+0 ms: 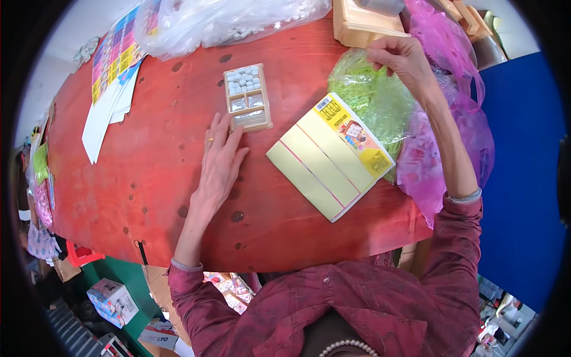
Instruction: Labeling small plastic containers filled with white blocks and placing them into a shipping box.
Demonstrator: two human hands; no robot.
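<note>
My left hand (220, 160) lies flat on the red wooden table (154, 196), fingers apart, its fingertips touching the near edge of a small wooden tray (248, 97) with compartments holding white tiles. My right hand (403, 60) reaches to the far right and pinches the top of a green plastic bag (369, 98). A yellow folded card sheet (330, 156) with a colourful printed end lies between the hands, partly over the green bag.
Pink plastic bags (443, 149) spill off the table's right end. A clear bag of white pieces (226, 21) and a wooden box (363, 24) sit at the far edge. Colourful printed sheets (113, 65) lie at far left. Cardboard boxes (113, 300) stand on the floor.
</note>
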